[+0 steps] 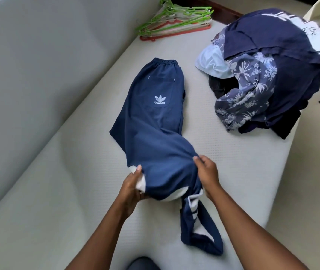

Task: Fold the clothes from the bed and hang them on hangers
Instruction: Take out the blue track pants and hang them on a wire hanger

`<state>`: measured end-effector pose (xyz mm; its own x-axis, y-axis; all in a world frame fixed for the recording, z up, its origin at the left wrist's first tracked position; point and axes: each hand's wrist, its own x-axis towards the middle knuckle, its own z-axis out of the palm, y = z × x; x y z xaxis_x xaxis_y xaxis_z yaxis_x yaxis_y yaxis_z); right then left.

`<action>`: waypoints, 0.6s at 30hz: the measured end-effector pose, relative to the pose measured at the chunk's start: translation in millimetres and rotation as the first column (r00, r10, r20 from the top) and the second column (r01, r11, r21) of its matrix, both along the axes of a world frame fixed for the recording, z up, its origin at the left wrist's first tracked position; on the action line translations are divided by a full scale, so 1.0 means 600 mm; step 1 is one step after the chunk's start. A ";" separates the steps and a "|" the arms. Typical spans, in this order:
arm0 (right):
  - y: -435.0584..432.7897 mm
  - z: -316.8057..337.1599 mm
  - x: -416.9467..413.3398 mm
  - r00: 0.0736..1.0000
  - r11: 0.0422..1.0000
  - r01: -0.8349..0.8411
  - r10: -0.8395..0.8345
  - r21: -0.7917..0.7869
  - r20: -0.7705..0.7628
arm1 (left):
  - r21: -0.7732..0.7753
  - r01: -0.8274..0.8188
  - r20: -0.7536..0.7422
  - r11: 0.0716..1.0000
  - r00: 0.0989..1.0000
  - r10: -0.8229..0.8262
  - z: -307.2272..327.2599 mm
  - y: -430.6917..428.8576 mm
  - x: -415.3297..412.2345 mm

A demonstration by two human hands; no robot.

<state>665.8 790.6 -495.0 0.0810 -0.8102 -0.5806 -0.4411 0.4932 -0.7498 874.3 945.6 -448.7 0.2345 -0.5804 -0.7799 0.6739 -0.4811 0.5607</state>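
- The left hand (133, 184) is curled round the left edge of the dark blue track pants (151, 117). The thumb is on top, and a bit of white lining peeks out beside it.
- The right hand (206, 172) pinches the right edge of the same pants, with thumb and fingers closed on a bunched fold.
- Both hands hold the pants low down on the legs. The cloth between them is puffed up, not flat.
- The pants lie in the middle of the pale grey bed mattress (77, 191). The stretchy waist points to 12 o'clock and the white logo faces up.
- The white-striped leg ends (193, 209) flop toward 5 o'clock from the right hand, all twisted and scrunched.
- To do this step well, I think the hands should gently pull the two edges apart so the puffy part goes flat. Then they should tug the twisted leg ends straight toward 6 o'clock.
- The legs should lie one on top of the other with the edges matching before any fold, or the fold will likely come out lumpy.
- A neat fold would bring the leg ends up toward the waist at 12 o'clock, so the pants can drape over a hanger bar.
- The stack of green and red plastic hangers (174, 22) lies at 12 o'clock past the waist, well apart from the hands.
- A heap of dark blue and flowery clothes (272, 75) sits at 2 o'clock, near the pants but not touching them.
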 end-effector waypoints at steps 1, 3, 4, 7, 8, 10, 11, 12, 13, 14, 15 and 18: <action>0.001 0.008 -0.013 0.999 0.999 0.054 -0.054 0.005 -0.001 | -0.017 -0.007 -0.045 1.000 0.999 0.006 -0.006 0.001 -0.004; 0.019 0.023 -0.035 1.000 0.997 0.024 -0.023 0.074 -0.011 | -0.040 -0.006 -0.086 0.999 0.996 0.003 -0.014 0.007 -0.017; 0.037 0.029 -0.041 0.999 0.994 -0.035 0.037 0.104 -0.022 | -0.050 0.019 -0.078 0.999 0.997 -0.023 -0.017 0.010 -0.024; 0.106 0.018 -0.047 0.965 0.962 -0.228 0.244 0.154 -0.094 | -0.057 0.179 0.076 0.982 0.982 -0.175 -0.022 0.015 -0.055; 0.124 0.013 -0.045 0.934 0.936 -0.311 0.333 0.163 -0.133 | -0.066 0.242 0.128 0.968 0.964 -0.233 -0.022 0.014 -0.064; 0.141 0.016 -0.041 0.865 0.863 -0.434 0.479 0.259 -0.148 | -0.085 0.322 0.176 0.943 0.936 -0.304 -0.022 0.013 -0.079; 0.144 0.016 -0.040 0.859 0.817 -0.454 0.507 0.355 -0.070 | -0.088 0.334 0.192 0.938 0.930 -0.313 -0.021 0.011 -0.084; 0.144 0.020 -0.041 0.864 0.760 -0.466 0.502 0.453 0.046 | -0.077 0.319 0.210 0.945 0.931 -0.297 -0.019 0.011 -0.088; 0.143 0.020 -0.046 0.867 0.694 -0.475 0.474 0.542 0.153 | -0.063 0.268 0.220 0.961 0.943 -0.248 -0.020 0.011 -0.091; 0.139 0.025 -0.051 0.863 0.617 -0.487 0.447 0.617 0.234 | -0.054 0.180 0.209 0.982 0.964 -0.165 -0.019 0.010 -0.093; 0.134 0.026 -0.058 0.854 0.548 -0.502 0.436 0.669 0.283 | -0.054 0.068 0.161 0.996 0.985 -0.058 -0.020 0.010 -0.095; 0.118 0.015 -0.077 0.840 0.504 -0.526 0.435 0.685 0.325 | -0.046 -0.146 -0.055 0.988 0.988 0.143 -0.021 0.014 -0.106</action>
